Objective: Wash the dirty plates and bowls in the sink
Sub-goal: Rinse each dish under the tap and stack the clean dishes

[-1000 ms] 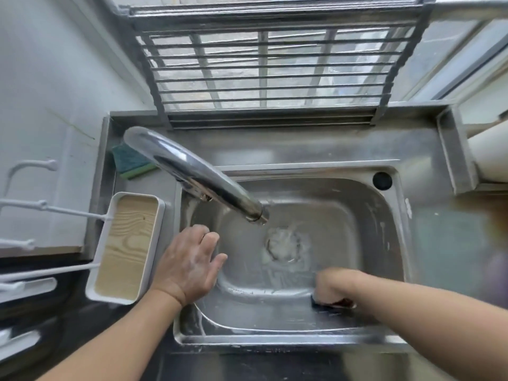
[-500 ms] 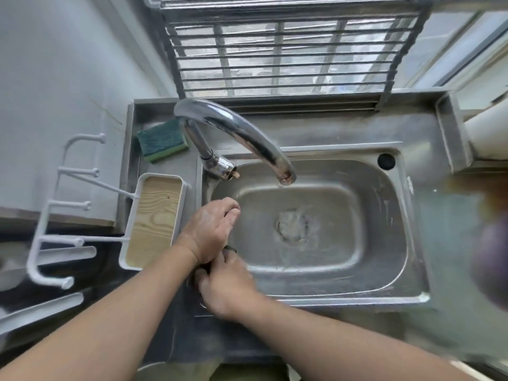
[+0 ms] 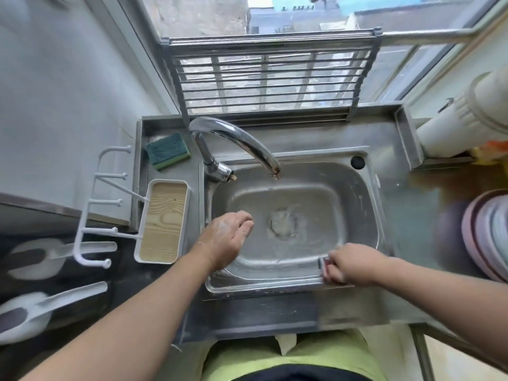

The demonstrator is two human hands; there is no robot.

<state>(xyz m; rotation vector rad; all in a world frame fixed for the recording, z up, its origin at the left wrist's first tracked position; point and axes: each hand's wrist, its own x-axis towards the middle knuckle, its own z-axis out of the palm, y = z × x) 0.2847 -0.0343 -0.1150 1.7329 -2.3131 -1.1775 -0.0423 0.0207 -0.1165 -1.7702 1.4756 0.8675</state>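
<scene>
No text, label, brand, number or sign can be read anywhere in view; whatever may be printed on any surface is too blurred or too small to tell.

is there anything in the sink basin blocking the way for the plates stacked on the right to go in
Nothing visible does. The sink basin holds only water around the drain. The stacked plates sit on the counter to its right. The right hand, gripping a small dark item, is at the near right rim; the left hand hovers at the left side.
</scene>
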